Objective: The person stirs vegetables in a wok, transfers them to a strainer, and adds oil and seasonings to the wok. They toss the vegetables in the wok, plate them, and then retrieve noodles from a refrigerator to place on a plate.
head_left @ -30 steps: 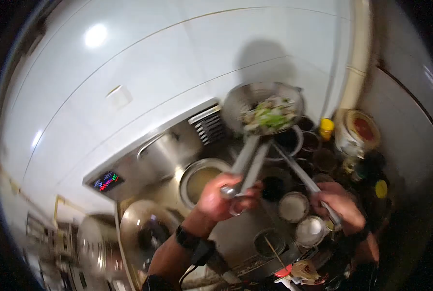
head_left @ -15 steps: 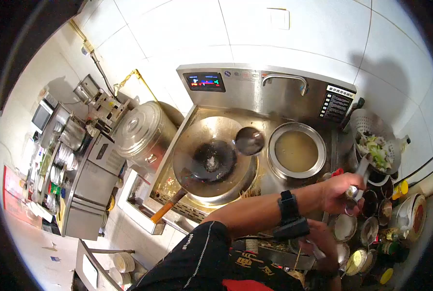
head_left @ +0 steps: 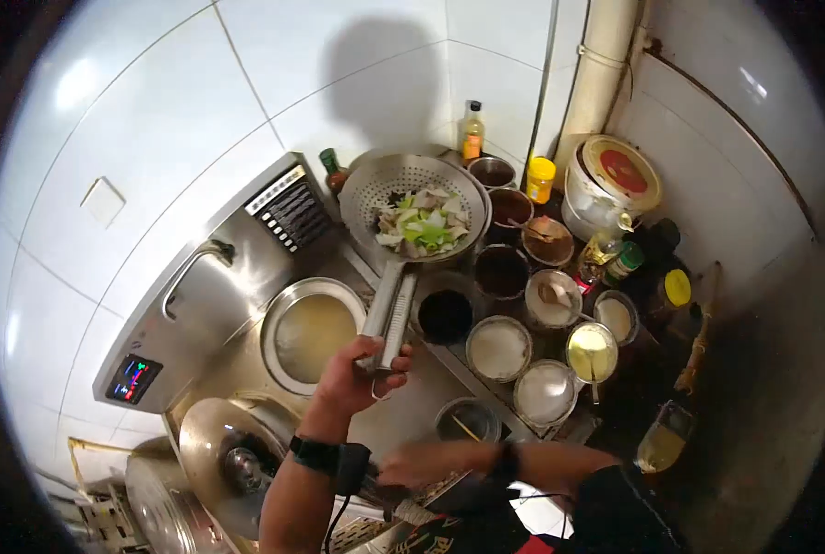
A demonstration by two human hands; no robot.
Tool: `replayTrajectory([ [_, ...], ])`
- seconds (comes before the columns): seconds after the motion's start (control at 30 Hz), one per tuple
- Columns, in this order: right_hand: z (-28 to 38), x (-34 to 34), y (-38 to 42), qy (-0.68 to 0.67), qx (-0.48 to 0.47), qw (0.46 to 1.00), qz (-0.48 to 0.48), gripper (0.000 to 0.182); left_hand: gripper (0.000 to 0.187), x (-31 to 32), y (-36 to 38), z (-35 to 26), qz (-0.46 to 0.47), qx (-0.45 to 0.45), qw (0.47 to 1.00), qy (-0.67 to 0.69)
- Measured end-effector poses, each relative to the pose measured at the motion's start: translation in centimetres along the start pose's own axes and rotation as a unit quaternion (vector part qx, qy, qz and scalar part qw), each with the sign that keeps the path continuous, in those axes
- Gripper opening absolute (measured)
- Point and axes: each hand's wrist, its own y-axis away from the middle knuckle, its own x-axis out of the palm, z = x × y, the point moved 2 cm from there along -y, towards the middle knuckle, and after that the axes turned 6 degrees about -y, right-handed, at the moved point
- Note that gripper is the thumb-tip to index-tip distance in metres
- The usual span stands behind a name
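Note:
My left hand [head_left: 362, 374] is closed round the long metal handle [head_left: 387, 305] of a perforated strainer [head_left: 362, 198]. A second, ribbed handle lies alongside in the same grip. Cut green and pale pieces [head_left: 424, 224] lie in the strainer, above the seasoning containers at the back. My right hand [head_left: 417, 464] is low in front of my body, beside my left wrist; its fingers are smeared by motion. The nearest container to it is a small bowl with a thin stick [head_left: 468, 427].
A wok [head_left: 218, 420] and a pot of cloudy liquid [head_left: 315, 337] stand at the left. Bowls of white seasoning [head_left: 498, 348], a dark-liquid container [head_left: 445, 317], a yellow-lidded jar [head_left: 540, 175] and a large lidded pot [head_left: 616, 185] crowd the right. A faucet [head_left: 186, 277] juts from the steel backsplash.
The view has turned right, so the strainer and seasonings now sit near the centre. My left hand still grips at the strainer handle. My right hand has come out from beneath my left forearm.

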Motion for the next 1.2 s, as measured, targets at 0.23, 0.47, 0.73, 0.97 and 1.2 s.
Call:
replayTrajectory([
  [0.23,-12.7,-7.5,28.6,-0.185,0.543,0.606,-0.551,0.028,0.055,-0.3,-2.6,-0.4,-0.016,-0.002,0.999,-0.039],
  [0.47,-21.7,-7.1,31.5,-0.291,0.526,0.48,-0.638,0.025,0.055,0.4,-2.0,-1.1,-0.045,0.015,0.991,-0.127],
  [0.73,-22.6,-8.2,27.8,0.11,0.504,0.606,-0.606,0.02,0.06,-3.1,10.6,-4.8,-0.217,0.125,0.93,-0.27],
  [0.97,-23.1,-7.4,26.9,-0.01,0.474,0.577,-0.664,0.02,0.054,-7.4,23.9,-4.3,-0.394,0.252,0.833,-0.295],
  [1.2,-25.1,-5.4,27.1,-0.068,0.468,0.543,-0.694,0.022,0.046,-4.5,27.3,-4.8,-0.144,0.269,0.915,-0.264],
])
